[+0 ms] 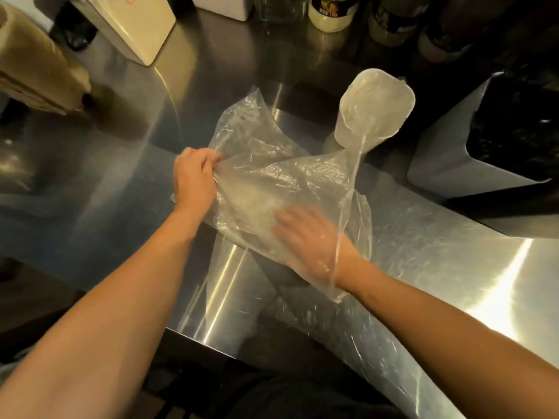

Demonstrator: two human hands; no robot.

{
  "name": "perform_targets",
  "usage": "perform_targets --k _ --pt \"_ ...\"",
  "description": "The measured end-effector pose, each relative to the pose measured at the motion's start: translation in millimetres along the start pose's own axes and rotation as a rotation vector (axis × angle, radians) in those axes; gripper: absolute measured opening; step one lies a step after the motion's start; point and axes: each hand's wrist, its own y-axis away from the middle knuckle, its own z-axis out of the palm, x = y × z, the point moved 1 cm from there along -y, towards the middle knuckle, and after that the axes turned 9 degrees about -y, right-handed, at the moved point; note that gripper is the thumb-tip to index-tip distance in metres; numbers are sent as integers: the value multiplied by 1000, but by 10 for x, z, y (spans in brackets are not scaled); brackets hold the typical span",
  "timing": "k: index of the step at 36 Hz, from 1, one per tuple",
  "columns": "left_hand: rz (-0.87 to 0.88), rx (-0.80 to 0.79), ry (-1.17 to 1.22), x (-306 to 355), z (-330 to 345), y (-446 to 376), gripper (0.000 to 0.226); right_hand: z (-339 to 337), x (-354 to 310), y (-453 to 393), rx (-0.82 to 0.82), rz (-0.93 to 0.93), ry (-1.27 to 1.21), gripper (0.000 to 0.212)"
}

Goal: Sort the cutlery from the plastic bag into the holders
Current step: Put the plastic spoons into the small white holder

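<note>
Clear plastic bag (272, 176) at frame centre, crumpled, spread over steel counter (438, 252). Left hand (195, 176) pinches bag's left edge, fingers curled on film. Right hand (305, 234) inside bag, blurred, fingers spread flat; no cutlery visible in bag. White holder (375, 107) upper right of centre, just beyond bag, packed with pale contents, too blurred to name. Grey bin (447, 152) at right edge, black liner inside. Cream box (133, 28) upper left. Jars (332, 10) along top edge, contents unclear.
</note>
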Motion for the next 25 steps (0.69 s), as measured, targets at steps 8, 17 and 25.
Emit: perform_targets --k 8,17,25 --pt "-80 74 -300 166 -166 60 51 -71 21 222 176 312 -389 57" --pt "-226 249 -109 202 -173 589 43 -43 -69 86 406 199 -130 53" --pt "-380 -23 -74 -145 -192 237 57 -265 -200 -619 128 -113 -110 54"
